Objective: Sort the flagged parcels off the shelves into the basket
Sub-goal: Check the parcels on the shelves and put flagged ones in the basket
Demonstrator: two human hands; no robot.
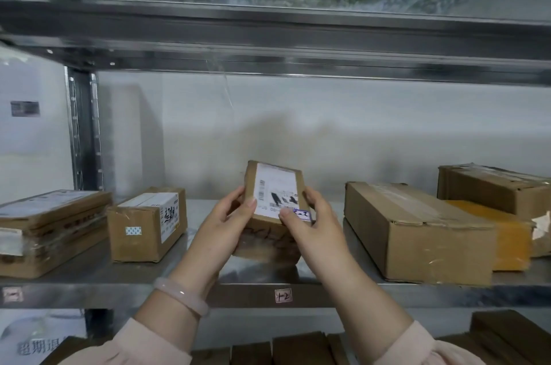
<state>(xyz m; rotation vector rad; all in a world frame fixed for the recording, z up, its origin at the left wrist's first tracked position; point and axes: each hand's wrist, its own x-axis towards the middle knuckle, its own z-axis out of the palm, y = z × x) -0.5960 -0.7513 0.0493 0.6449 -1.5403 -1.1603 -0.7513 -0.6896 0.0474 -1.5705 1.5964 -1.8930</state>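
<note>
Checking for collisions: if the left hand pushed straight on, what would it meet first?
The left hand grips the small parcel. Beyond that, the way looks free back to the white wall, though depth is unclear.

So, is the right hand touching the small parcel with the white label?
Touching. In the head view the right hand grips the small parcel: thumb on the white label, fingers round the right edge.
</note>
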